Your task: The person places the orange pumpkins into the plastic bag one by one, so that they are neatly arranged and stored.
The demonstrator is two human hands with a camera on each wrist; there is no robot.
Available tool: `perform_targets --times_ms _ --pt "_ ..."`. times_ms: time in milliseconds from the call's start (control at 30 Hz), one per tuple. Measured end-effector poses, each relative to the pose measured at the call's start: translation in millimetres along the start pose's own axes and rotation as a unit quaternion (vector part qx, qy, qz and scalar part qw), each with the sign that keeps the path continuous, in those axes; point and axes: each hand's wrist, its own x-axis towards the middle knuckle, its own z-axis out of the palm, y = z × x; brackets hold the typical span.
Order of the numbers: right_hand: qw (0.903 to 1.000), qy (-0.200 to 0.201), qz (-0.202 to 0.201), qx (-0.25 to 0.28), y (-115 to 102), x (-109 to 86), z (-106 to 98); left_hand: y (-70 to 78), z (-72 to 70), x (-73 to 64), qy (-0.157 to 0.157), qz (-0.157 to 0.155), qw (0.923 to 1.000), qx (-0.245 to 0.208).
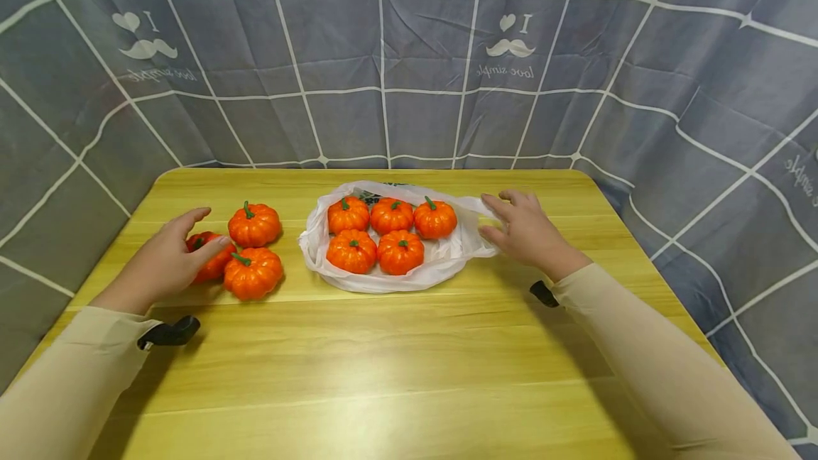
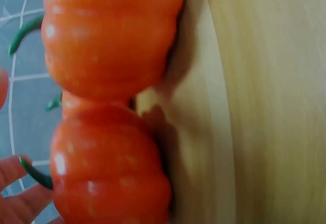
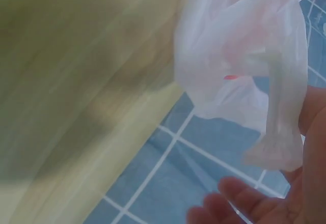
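My left hand [image 1: 167,259] hovers over three orange toy pumpkins at the left, thumb and fingers apart. Its thumb overlaps the leftmost pumpkin [image 1: 211,259] in the head view; the other two are the near pumpkin [image 1: 253,277] and the far pumpkin [image 1: 254,227]. In the left wrist view, fingers [image 2: 25,203] show beside a pumpkin's green stem [image 2: 35,173]. A white plastic bag [image 1: 358,281] lies mid-table with several pumpkins [image 1: 400,254] on it. My right hand [image 1: 530,231] is at the bag's right end, thumb and forefinger spread; its handle [image 3: 285,117] covers part of the thumb.
The wooden table [image 1: 383,360] has its far edge against a grey checked curtain [image 1: 422,41], which also hangs along both sides. Each wrist wears a black strap mount, one by the left sleeve [image 1: 105,353] and one by the right sleeve [image 1: 629,332].
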Motion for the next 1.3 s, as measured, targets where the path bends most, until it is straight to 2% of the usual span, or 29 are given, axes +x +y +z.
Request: perform_targets --times_ms 200,367,467,567,733,1067,1300 --pt "0.9987 -0.032 0.014 0.039 7 -0.8 2 -22.1 2.0 -2.7 -0.029 0.022 0.9982 -0.047" --pt "0.9965 -0.048 -0.007 0.068 6 1.7 5 -38.2 2.8 -6.8 -0.041 0.041 0.9955 -0.075" --pt "0.9959 -0.05 -0.013 0.075 4 3.2 8 -43.5 2.7 -7.3 -0.053 0.041 0.9949 -0.075" --pt "0.9958 -0.049 -0.015 0.076 2 4.9 11 -44.6 2.6 -5.8 -0.066 0.032 0.9949 -0.069" --pt "0.9961 -0.047 -0.01 0.074 0 7.3 15 -43.0 3.4 -3.2 -0.069 0.021 0.9954 -0.063" --pt "0.9964 -0.023 0.001 0.082 -4 9.9 18 -40.6 9.9 3.6 -0.066 0.04 0.9938 -0.08" --pt "0.9968 -0.003 0.007 0.079 -4 12.1 21 -39.6 12.1 3.8 -0.061 0.036 0.9936 -0.088"
